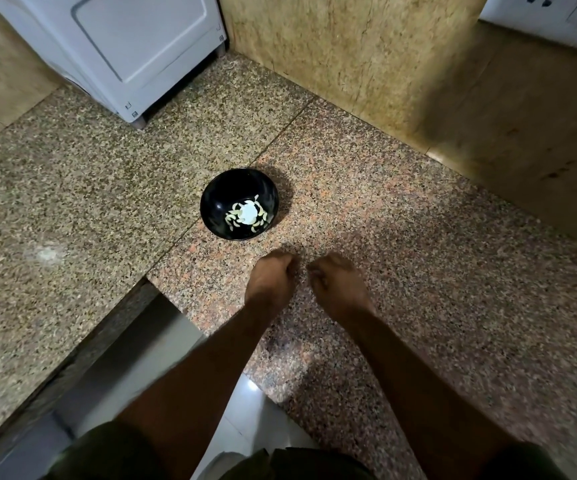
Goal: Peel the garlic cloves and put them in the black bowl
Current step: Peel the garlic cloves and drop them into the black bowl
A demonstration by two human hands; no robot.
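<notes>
The black bowl (239,204) stands on the speckled granite counter (418,271), near its middle. Several pale garlic cloves (245,216) lie in the bottom of the bowl around a bright white patch. My left hand (269,280) hovers just in front of the bowl with its fingers curled into a loose fist. Beside it, a small gap away, my right hand (337,282) also has its fingers curled, the fingertips turned toward the left hand. No clove or peel shows in either hand, and the palms are hidden.
A white appliance (124,53) stands at the back left on the counter. A brown stone wall (366,57) rises behind the bowl. The counter's front edge (162,296) steps back at the lower left, over a metal rail and the floor.
</notes>
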